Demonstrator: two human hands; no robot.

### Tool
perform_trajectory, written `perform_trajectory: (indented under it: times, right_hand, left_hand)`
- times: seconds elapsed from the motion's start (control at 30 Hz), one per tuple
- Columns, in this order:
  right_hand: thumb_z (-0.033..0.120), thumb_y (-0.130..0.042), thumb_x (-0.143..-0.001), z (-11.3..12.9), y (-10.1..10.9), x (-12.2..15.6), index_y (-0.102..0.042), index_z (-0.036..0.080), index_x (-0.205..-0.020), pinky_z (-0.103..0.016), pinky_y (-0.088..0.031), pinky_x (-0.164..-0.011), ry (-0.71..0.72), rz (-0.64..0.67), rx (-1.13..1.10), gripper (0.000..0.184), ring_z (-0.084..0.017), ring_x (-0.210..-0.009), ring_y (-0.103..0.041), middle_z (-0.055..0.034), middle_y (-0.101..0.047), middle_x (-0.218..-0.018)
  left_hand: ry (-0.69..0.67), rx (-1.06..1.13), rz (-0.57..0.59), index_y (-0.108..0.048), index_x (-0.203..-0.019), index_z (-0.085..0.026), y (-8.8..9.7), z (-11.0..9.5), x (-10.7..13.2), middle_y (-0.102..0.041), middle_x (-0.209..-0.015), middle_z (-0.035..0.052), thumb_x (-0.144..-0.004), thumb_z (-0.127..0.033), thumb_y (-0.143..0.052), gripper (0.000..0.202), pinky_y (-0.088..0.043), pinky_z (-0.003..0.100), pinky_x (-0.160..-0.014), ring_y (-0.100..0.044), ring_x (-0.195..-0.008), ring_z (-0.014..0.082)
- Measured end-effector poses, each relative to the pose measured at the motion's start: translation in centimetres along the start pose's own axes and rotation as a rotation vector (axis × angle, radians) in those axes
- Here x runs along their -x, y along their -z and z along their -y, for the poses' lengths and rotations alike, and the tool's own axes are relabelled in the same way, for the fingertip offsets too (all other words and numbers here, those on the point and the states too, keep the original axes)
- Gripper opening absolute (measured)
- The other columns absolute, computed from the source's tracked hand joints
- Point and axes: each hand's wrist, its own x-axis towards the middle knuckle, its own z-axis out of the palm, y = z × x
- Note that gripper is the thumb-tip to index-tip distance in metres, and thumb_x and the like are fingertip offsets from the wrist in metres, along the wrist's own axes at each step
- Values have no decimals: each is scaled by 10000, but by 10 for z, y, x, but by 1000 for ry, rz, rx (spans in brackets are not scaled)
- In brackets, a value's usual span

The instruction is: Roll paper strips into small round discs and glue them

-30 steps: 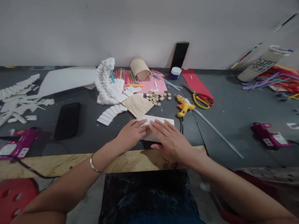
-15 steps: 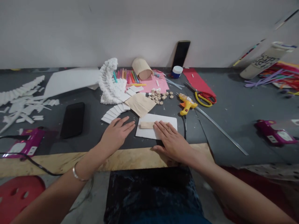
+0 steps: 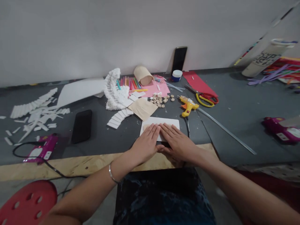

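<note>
A white card [image 3: 172, 122] lies on the grey table near its front edge. My left hand [image 3: 146, 142] and my right hand [image 3: 178, 142] lie flat on it side by side, fingers stretched out and pressing down. A small tan wooden strip sits on the card under the fingertips and is mostly hidden. A tan paper sheet [image 3: 142, 108] and a fan of small white cards [image 3: 119, 117] lie just beyond the hands.
A yellow glue gun [image 3: 188, 105], scissors [image 3: 206, 99], a long metal ruler [image 3: 225, 131] and small wooden discs [image 3: 161, 99] lie to the right. A black phone [image 3: 82, 126], white foam pieces [image 3: 114, 90] and paper scraps [image 3: 37, 111] lie left. A red stool [image 3: 28, 204] stands below.
My left hand moved right from the bare table back onto the white card beside my right hand, covering the wooden strip. The view shifted slightly.
</note>
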Motion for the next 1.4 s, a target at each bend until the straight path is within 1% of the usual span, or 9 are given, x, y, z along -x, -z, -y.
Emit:
perform_trajectory:
  times: [0.17,0.33,0.47,0.67,0.87,1.0,1.1,1.23,1.4]
  right_hand:
    - [408,-511,-934,-15,6,8,-431,98,-1418,-525,-288,-1142,-2,-41,53,580,-297,-1390,-379,-154,-443,-1483]
    - [292,-545,-928,-8,18,5,-576,128,-1266,-476,-282,-1128,24,-121,50,377,-269,-1288,-485,-110,-590,-1351]
    - [251,-582,-909,-2,21,-3,-650,179,-1120,-383,-398,-927,38,-147,18,232,-229,-1042,-582,-81,-684,-1118]
    - [215,-591,-899,-3,20,-9,-672,163,-914,-346,-356,-755,132,-139,89,97,-205,-809,-548,-64,-659,-856]
    - [197,-572,-906,-2,21,-4,-676,182,-846,-345,-322,-744,123,-166,98,120,-196,-775,-521,-49,-643,-781]
    - [293,-624,-880,3,24,-6,-678,185,-935,-356,-336,-771,61,-169,39,132,-214,-853,-539,-63,-667,-892]
    - [332,-637,-873,5,24,-11,-673,179,-957,-370,-340,-793,33,-162,28,178,-222,-886,-546,-69,-672,-928]
    - [244,-559,-922,-1,25,-24,-672,179,-845,-364,-327,-773,46,-216,76,151,-201,-825,-537,-56,-664,-820]
    - [241,-528,-945,-17,41,-44,-692,205,-838,-345,-309,-770,34,-320,137,200,-189,-809,-517,-47,-654,-800]
  left_hand:
    - [-13,-78,-1,-351,-1425,-2,6,-3,9,-378,-1492,245,-927,-493,-463,708,-332,453,-1149,-322,-1419,316]
    - [-6,-121,-101,-436,-1373,-34,7,-15,14,-507,-1408,215,-900,-373,-565,596,-409,447,-1088,-458,-1332,316]
    - [-17,-114,-154,-519,-1282,-75,10,-11,12,-616,-1281,178,-884,-317,-603,473,-478,416,-998,-586,-1176,285]
    - [-48,-115,-128,-568,-1154,-112,20,-3,6,-677,-1120,125,-879,-213,-607,295,-529,376,-837,-636,-986,242]
    - [-160,-233,-94,-586,-1101,-98,26,0,9,-682,-1063,130,-896,-105,-527,214,-523,376,-766,-633,-908,235]
    - [-191,-233,-142,-595,-1115,-92,25,6,9,-690,-1065,137,-896,-80,-502,239,-513,377,-760,-639,-931,239]
    - [-165,-168,-181,-616,-1074,-107,29,9,8,-709,-1004,113,-902,-106,-504,206,-499,368,-759,-643,-914,225]
    - [-84,-94,-256,-634,-1018,-152,42,15,0,-720,-973,74,-924,-161,-499,165,-462,354,-748,-641,-909,198]
    - [-46,-127,-374,-650,-1008,-179,51,34,-22,-711,-879,60,-947,-201,-492,171,-411,333,-686,-617,-816,180]
